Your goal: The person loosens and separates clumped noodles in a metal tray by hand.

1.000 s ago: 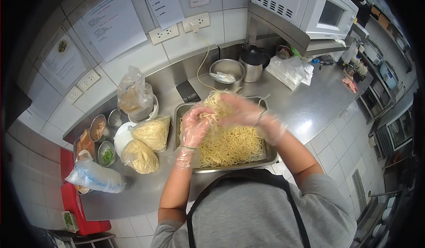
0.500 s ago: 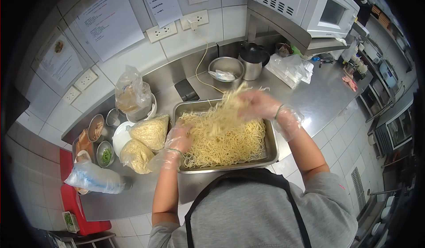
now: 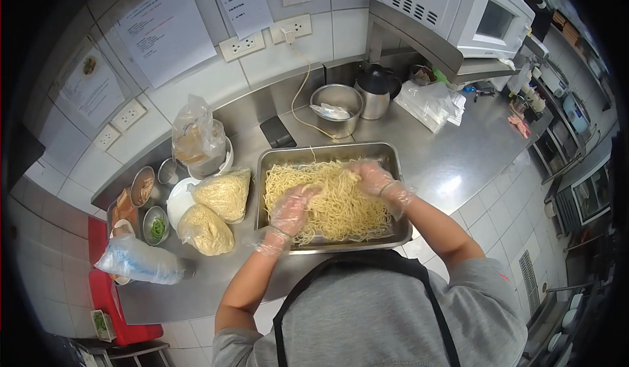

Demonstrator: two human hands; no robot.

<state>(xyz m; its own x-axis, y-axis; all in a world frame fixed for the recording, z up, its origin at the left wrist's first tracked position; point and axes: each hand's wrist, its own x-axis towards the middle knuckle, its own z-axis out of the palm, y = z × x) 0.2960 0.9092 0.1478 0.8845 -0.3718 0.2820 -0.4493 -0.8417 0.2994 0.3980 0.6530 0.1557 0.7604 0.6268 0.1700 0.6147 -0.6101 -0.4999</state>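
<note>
A steel tray (image 3: 400, 170) holds a broad heap of yellow noodles (image 3: 341, 210). My left hand (image 3: 291, 211), in a clear plastic glove, is at the heap's left part, its fingertips curled into the noodles. At the upper right of the heap, my right hand (image 3: 373, 177), gloved the same way, is closed on noodles at its fingertips. Both gloves have a green band at the wrist. Two bags of noodles (image 3: 223, 197) stand left of the tray, beside a white plate (image 3: 179, 203).
A steel bowl (image 3: 337, 98), a jug (image 3: 375, 98) and a black object (image 3: 278, 133) are behind the tray. Plastic bags (image 3: 426, 104) lie at the back right, below a microwave (image 3: 495, 20). Small bowls, one with green vegetables (image 3: 156, 227), stand at left.
The noodles lifted above the tray have come down onto the heap. My right hand has lowered to them, and my left hand moved away from the heap's left edge toward its middle.
</note>
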